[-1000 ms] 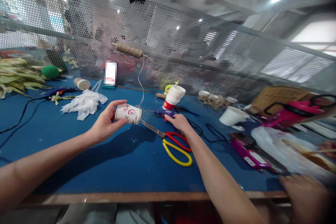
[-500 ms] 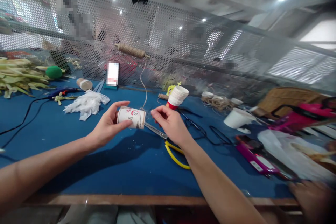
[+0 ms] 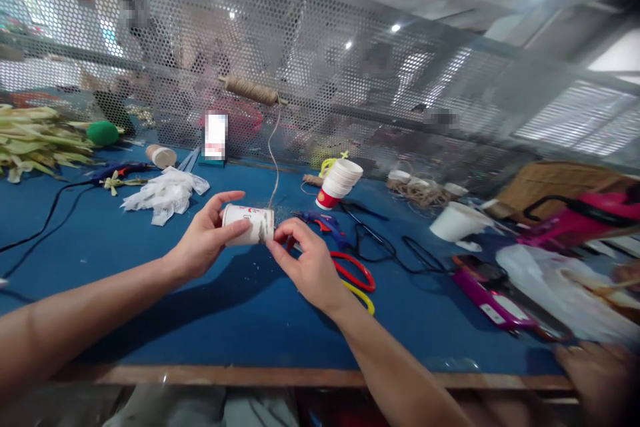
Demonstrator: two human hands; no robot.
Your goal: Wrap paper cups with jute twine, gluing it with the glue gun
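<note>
My left hand (image 3: pixel 205 237) is wrapped round a white paper cup (image 3: pixel 257 225) with red and dark print, held on its side above the table. My right hand (image 3: pixel 307 260) has thumb and fingertips closed at the cup's right end; the fingertips are partly hidden. A strand of twine (image 3: pixel 274 153) runs from a twine spool (image 3: pixel 250 90) on the mesh down to the cup's right end. Just beyond my right hand lies a blue glue gun (image 3: pixel 325 221) with a red trigger. Scissors (image 3: pixel 356 271) with red and yellow handles lie partly under my right hand.
A stack of paper cups (image 3: pixel 339 183) stands behind the glue gun. Crumpled white strips (image 3: pixel 165 195), another glue gun (image 3: pixel 120 172) and pale husks (image 3: pixel 35 140) lie left. To the right are a tape roll (image 3: pixel 453 222), a purple device (image 3: pixel 493 297) and another person's hand (image 3: pixel 595 367).
My right hand has moved left and down from beside the cup onto its right end. The cup has turned slightly in my left hand. The glue gun and the red scissor handle now show.
</note>
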